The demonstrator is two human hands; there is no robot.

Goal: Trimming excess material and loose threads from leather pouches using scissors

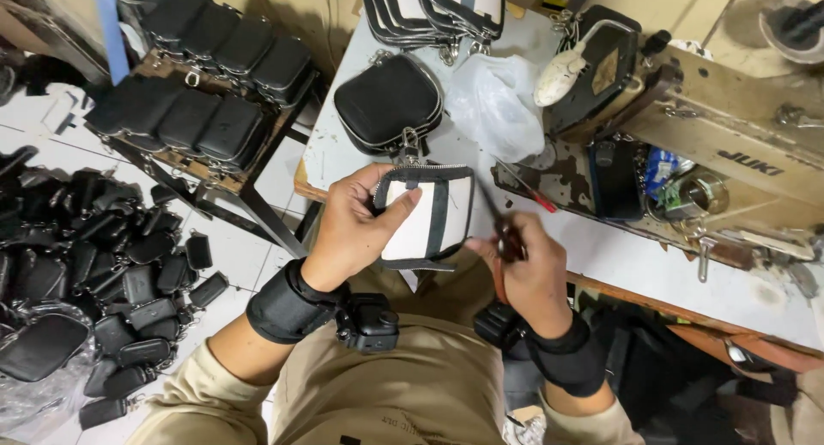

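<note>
Fingers of the left hand (356, 226) are closed round a small pouch (427, 215), white inside with black binding and a zip along its top, thumb pressed on its face; it is held over the near edge of the white table (601, 248), above the person's lap. The right hand (530, 269) is curled shut on small dark scissors (506, 235), whose blades point up just beside the pouch's right edge. With the blades so close, a slip could nick the binding or the left thumb, and the one-handed hold could let the pouch twist. A finished black pouch (389, 102) lies further back, a crumpled clear plastic bag (493, 102) beside it. Right of that, the cream sewing machine (730, 127) carries a dark nameplate on its arm, and a small blue packet (659, 169) lies at its base.
</note>
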